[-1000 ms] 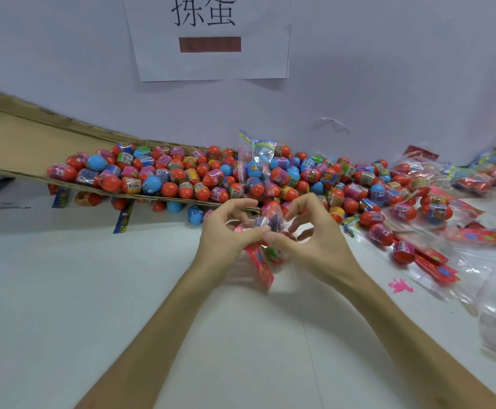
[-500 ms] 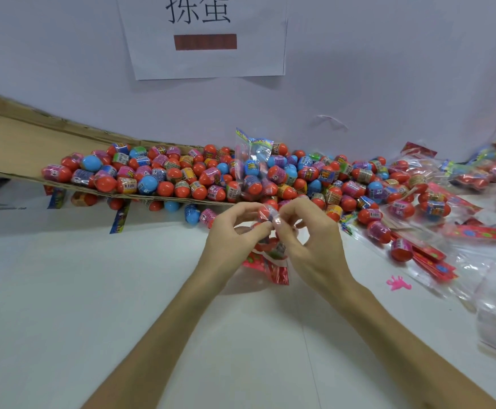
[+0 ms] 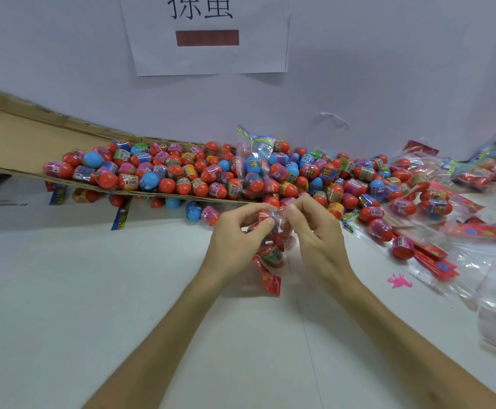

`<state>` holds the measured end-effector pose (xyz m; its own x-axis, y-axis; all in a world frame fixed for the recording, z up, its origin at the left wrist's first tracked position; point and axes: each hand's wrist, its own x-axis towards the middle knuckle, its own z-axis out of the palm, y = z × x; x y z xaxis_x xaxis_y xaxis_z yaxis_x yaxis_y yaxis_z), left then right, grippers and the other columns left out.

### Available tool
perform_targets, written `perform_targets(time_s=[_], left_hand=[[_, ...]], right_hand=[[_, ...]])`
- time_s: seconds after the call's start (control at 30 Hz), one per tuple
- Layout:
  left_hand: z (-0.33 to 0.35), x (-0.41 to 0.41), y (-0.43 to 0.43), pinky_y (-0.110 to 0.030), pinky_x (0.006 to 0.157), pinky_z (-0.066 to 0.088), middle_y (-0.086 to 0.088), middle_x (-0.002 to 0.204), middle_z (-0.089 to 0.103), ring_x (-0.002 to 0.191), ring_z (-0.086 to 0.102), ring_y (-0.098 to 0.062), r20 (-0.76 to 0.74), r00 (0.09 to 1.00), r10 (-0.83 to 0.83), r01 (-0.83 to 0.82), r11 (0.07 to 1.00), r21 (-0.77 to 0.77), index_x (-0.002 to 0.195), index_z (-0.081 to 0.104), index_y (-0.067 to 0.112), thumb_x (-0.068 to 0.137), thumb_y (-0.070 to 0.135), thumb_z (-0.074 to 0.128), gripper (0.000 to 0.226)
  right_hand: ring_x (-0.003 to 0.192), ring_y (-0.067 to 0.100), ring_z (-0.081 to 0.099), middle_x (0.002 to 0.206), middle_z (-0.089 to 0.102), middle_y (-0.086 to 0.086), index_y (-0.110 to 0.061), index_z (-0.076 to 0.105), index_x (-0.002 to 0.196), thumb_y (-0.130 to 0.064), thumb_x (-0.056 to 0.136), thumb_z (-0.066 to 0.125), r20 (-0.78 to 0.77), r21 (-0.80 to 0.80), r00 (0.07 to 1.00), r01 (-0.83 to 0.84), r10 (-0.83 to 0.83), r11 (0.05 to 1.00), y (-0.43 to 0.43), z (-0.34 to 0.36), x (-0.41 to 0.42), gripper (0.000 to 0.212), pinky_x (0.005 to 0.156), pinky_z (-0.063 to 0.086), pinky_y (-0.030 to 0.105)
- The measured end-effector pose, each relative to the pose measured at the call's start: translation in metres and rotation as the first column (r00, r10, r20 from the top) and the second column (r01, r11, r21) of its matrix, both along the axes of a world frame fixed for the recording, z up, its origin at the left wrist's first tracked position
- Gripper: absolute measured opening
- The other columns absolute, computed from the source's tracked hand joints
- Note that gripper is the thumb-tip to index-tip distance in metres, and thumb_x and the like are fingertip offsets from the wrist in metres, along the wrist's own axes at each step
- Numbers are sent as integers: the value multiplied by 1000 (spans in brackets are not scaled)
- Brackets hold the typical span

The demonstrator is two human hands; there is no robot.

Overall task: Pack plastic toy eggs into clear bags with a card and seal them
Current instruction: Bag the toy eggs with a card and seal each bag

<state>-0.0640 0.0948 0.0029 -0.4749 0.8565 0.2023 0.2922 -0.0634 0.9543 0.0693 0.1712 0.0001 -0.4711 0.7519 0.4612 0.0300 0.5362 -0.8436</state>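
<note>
Where the bag is: the clear bag is held up off the white table, right between both hands, just in front of the egg pile.
Left hand: thumb and index finger pinch the bag's top edge, and the other fingers are curled in behind.
Right hand: the thumb and first fingers pinch the same top edge from the other side, with the remaining fingers loosely bent. The two pinches nearly touch.
Inside the bag: at least one red egg with a label band, plus a red card poking down at the bottom.
Egg pile: mostly red eggs and a few blue ones, spread over a cardboard sheet and spilling onto the table.
Packed bags: heaped on the right side.
Sign: white paper on the wall with two big black Chinese characters, tops cut off by the frame, and a dark red bar underneath.
Egg labels: barcodes show on some, but the print is way too small to read.
Pink toy figure: lying loose on the table to the right.
</note>
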Motion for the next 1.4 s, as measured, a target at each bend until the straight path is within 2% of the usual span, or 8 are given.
perform_targets(time_s=[0.1, 0.2, 0.4, 0.57, 0.9, 1.1, 1.27, 1.4], left_hand=[[1, -1, -2, -29, 91, 60, 17, 111, 73, 107, 67, 1, -23, 999, -45, 45, 999, -4, 118, 72, 29, 99, 14, 66, 25], [1, 1, -2, -34, 93, 61, 13, 115, 73, 111, 66, -4, -31, 998, -61, 61, 998, -11, 121, 72, 23, 99, 13, 67, 26], [-1, 3, -2, -30, 91, 61, 17, 106, 74, 105, 66, 2, -65, 997, -37, 37, 999, 1, 108, 73, 30, 96, 20, 71, 16], [-3, 3, 1, -41, 87, 63, 7, 101, 75, 102, 70, -11, -17, 1000, 5, -5, 1000, 13, 104, 75, 22, 95, 21, 73, 9], [-5, 4, 0, -10, 63, 53, 18, 78, 73, 78, 70, 1, -75, 995, 61, -59, 998, 34, 81, 74, 29, 91, 14, 75, 19], [-5, 8, -1, -21, 70, 59, 13, 79, 75, 78, 71, -4, -46, 993, 107, -105, 994, 42, 85, 77, 22, 91, 22, 76, 6], [-3, 13, -1, -13, 74, 56, 15, 85, 75, 89, 69, 4, -26, 996, 87, -86, 996, 30, 93, 75, 29, 96, 17, 71, 13], [-2, 12, -1, -16, 76, 58, 12, 91, 76, 93, 69, 2, -39, 997, 68, -67, 997, 31, 96, 75, 27, 98, 12, 68, 17]], right_hand=[[66, 20, 55, 70, 59, 2, -10, 54, 80, -21, 107, 48, -55, -88, 998, -5, 0, 996, 4, 0, 0, 30, 64, 51, 39], [66, 23, 54, 69, 56, 2, -5, 53, 80, -18, 109, 47, -65, -122, 998, 6, -14, 993, 9, 0, 1, 31, 66, 50, 47], [72, 46, 49, 76, 53, 27, 9, 53, 81, -19, 109, 44, -75, -110, 997, -34, 25, 993, 4, 4, 1, 40, 65, 44, 57], [74, 52, 44, 79, 46, 34, 14, 50, 84, -19, 109, 43, -97, -148, 994, -69, 55, 987, 1, 8, 1, 42, 64, 41, 58], [72, 36, 48, 73, 49, 13, -5, 53, 76, -33, 106, 43, 1, -71, 989, -144, 145, 987, -5, 4, -1, 41, 65, 43, 56], [68, 4, 40, 70, 43, -14, -23, 47, 73, -27, 106, 43, 58, -15, 980, -190, 191, 982, -5, 0, -2, 34, 63, 33, 18], [68, 1, 42, 70, 46, -20, -42, 49, 71, -26, 107, 43, 58, -6, 979, -196, 196, 981, -5, 4, -4, 39, 64, 34, 13], [71, 2, 46, 73, 48, -19, -44, 53, 73, -26, 106, 44, 79, 6, 969, -237, 236, 972, -5, 5, -3, 39, 67, 36, 14]])
